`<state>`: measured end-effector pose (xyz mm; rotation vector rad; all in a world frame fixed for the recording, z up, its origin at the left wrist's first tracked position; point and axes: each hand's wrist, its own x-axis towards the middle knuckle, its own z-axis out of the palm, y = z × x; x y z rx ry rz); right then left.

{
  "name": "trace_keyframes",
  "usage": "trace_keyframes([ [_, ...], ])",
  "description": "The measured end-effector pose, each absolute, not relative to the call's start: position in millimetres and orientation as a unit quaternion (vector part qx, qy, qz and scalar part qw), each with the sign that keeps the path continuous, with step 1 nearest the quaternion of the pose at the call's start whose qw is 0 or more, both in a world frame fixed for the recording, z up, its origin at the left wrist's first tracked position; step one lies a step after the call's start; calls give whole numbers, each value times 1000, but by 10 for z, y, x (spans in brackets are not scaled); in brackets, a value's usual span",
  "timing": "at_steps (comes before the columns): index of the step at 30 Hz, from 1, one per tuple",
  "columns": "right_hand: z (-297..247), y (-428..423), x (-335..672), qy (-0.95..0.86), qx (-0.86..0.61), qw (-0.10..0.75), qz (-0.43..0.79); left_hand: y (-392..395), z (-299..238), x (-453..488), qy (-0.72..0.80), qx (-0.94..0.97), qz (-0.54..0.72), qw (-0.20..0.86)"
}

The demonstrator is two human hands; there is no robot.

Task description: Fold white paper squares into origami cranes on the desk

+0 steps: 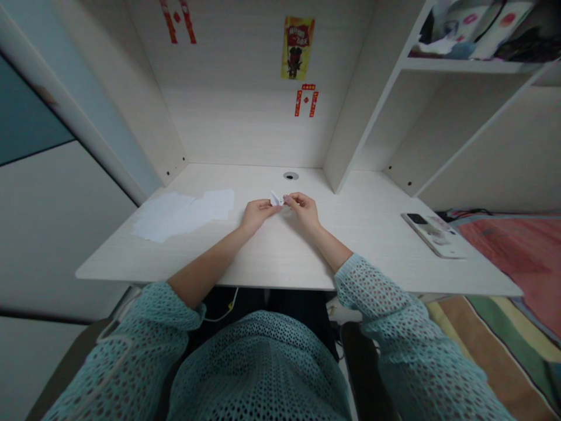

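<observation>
A small piece of folded white paper (276,199) is held up between my two hands, above the middle of the desk. My left hand (258,213) is closed on its left and lower side, thumb toward me. With thumb and fingertips together, my right hand (304,208) pinches its right edge. The exact shape of the folds is too small to make out, and the fingers cover part of the paper.
Several loose white sheets (175,215) lie overlapping on the desk (263,263) at the left. A phone (433,235) lies at the right. Behind my hands is a round cable hole (291,175). An upright panel (363,88) and a loaded shelf (464,65) stand at the right.
</observation>
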<state>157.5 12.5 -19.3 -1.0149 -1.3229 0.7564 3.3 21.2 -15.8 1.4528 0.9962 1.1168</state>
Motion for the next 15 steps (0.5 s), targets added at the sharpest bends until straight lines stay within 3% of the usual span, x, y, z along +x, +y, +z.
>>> trace_keyframes([
  [15, -180, 143, 1629, -562, -483, 597, 307, 267, -207, 22, 421, 594, 484, 485],
])
